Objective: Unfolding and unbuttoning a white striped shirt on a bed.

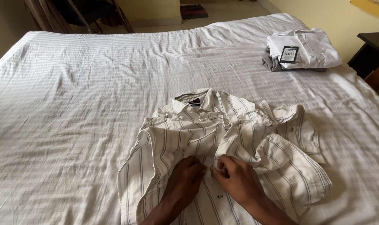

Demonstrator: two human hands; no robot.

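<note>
While both hands meet at the front of the striped shirt (223, 141), the step in hand seems to be the closing of its front, one button at a time. The shirt lies face up on the bed sheet (72, 104), near the lower edge of the view, with the collar (198, 102) pointing away from the person and one short sleeve (300, 125) folded loosely to the right side. The left hand (185, 177) rests on the left edge of the opening, its fingers curled and pinching the cloth there. The right hand (235, 177) is just beside it, almost touching, with fingertips bent together on the other edge, as if they grip a button or its hole; the button itself is too small to see. A dark button (220, 196) shows lower on the front, below the hands, and appears not closed.

Judging from this, the work is only partly done: the upper part of the front looks together, the lower part is loose. The next move calls for a fine pinch, holding the two edges aligned and the cloth flat, because the fabric is wrinkled and can slip.

Well apart, near the far right corner of the bed, lies a folded white shirt (310, 48) with a dark tag (288, 54), on top of something grey.
</note>
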